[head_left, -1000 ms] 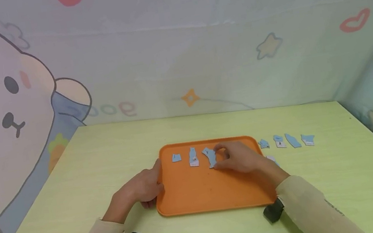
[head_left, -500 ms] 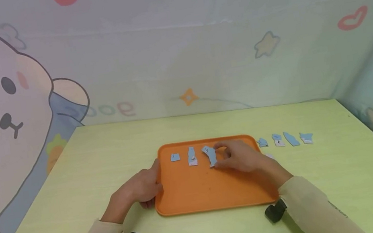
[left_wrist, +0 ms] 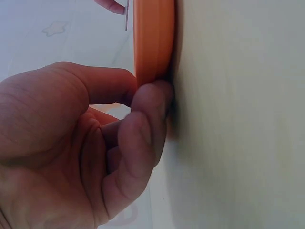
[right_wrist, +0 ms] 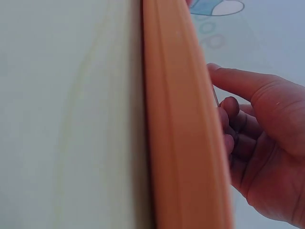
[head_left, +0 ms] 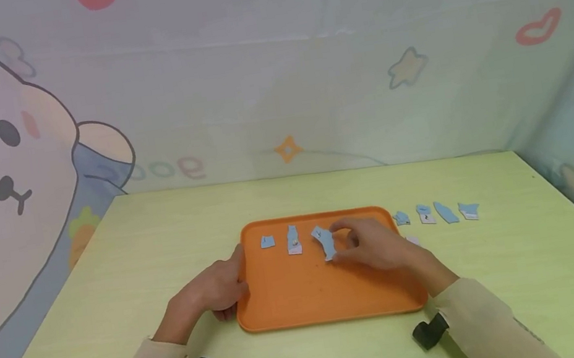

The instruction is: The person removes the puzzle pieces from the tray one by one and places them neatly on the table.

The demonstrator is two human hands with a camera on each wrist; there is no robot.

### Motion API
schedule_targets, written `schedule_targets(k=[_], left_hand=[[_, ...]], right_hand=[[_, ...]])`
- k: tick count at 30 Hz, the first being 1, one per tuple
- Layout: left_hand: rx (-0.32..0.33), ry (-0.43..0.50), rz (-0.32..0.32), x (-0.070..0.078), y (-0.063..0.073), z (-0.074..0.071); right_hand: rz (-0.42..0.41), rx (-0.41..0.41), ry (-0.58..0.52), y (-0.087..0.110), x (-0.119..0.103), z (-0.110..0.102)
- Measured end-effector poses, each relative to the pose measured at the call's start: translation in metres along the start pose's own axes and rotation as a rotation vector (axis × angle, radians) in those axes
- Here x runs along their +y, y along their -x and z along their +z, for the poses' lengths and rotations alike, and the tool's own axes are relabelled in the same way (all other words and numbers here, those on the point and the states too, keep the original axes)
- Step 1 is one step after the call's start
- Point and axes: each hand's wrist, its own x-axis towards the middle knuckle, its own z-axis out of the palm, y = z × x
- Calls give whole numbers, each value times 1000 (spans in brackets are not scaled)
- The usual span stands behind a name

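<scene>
Edged slightly right and nearer the person since a second ago, one piece (head_left: 327, 244) sits in the grip of the right hand (head_left: 375, 243) above the far half of an orange tray (head_left: 305, 295), to the right of a square piece (head_left: 267, 242) and a tall piece (head_left: 294, 244). Of the two hands, the right is part-open, index finger and thumb spread to pinch the piece by its edges; the left (head_left: 219, 285) is curled around the tray's left rim. Holding only edges is the likeliest weak point: a slack fingertip could let the thin piece drop or twist askew, while too hard a squeeze might bend it or flick it free. A tug by the left hand could jog the tray and slide the other two, and a low sweep of the right forearm might brush the pale piece (head_left: 412, 240) partly hidden behind it on the table (head_left: 186, 220). Light blue and flat, the held piece is long, narrow and irregular, its outline curving, with a small dark mark near its far left end.
</scene>
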Motion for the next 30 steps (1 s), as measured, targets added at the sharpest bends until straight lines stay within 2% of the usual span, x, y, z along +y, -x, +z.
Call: schedule_targets(k=[9,17,30], left_hand=[[-2,-10,-7,0,0,1],[-4,-12,-8,0,-1,1],[1,2,-13,0,0,1]], right_hand=[[40,6,-33,12,-2,-7],[7,29,-24,22,6,-10],[16,41,-55,34,14,-15]])
